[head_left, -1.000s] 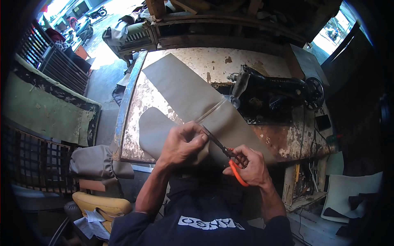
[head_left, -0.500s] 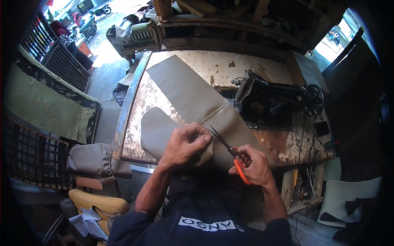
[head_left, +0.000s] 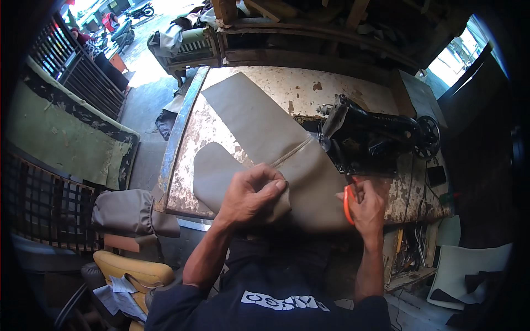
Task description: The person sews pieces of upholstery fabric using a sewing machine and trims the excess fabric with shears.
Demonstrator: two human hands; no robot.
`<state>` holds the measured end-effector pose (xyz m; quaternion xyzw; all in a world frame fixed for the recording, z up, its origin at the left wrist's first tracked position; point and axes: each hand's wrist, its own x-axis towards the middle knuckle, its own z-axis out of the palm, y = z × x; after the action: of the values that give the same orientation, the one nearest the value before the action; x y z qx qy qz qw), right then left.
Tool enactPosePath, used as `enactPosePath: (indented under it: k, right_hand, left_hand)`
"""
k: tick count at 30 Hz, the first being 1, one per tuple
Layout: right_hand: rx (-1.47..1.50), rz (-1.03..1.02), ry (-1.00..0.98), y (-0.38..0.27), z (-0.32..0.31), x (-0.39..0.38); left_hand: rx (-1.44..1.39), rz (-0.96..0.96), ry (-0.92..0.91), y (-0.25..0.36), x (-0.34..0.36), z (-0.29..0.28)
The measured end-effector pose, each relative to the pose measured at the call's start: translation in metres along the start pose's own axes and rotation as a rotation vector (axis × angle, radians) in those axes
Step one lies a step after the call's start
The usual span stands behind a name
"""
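Left hand (head_left: 251, 193) pinching the grey-brown material (head_left: 248, 113), right hand (head_left: 369, 209) gripping orange-handled scissors (head_left: 348, 205)

Your left hand is just below the middle of the frame, thumb and forefinger pressed together at the near edge of the material, where a folded flap hangs under your fingers. Whatever lies right between those fingertips is too small to tell.

Your right hand, right of centre, is curled around the scissors by their handles; the blades point up toward the base of the black sewing machine (head_left: 375, 135) and are hard to make out against the dark surface.

The material runs from the upper left of centre down to your lap edge, with a seam (head_left: 293, 152) crossing it near the middle and a rounded piece (head_left: 218, 171) spreading to the left of your left hand. It lies on the worn tabletop (head_left: 287, 83), whose paint is flaking. The sewing machine stands at right of centre, just beside the material. At the lower left of the frame you have a gathered grey cover (head_left: 121, 212) and a yellow cushion (head_left: 135, 267).
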<state>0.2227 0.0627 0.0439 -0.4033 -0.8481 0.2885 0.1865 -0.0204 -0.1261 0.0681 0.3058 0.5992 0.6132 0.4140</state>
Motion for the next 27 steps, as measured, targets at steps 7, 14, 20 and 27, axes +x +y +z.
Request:
enactPosePath:
  k: [7,14,20,27]
  right_hand:
    - [0.397,-0.522,-0.237,-0.067,0.002,0.004]
    - [0.532,-0.801,-0.18,-0.098,0.043,0.019]
    - [0.579,-0.842,-0.03,-0.121,0.042,0.019]
    - [0.413,-0.707,0.257,-0.126,0.028,0.034]
  left_hand:
    - [0.214,0.516,-0.458,0.038,-0.02,0.0]
    - [0.422,0.659,-0.248,0.053,-0.052,-0.012]
    - [0.6,0.685,-0.147,0.056,-0.049,-0.018]
    - [0.797,0.684,-0.154,0.068,-0.056,-0.017]
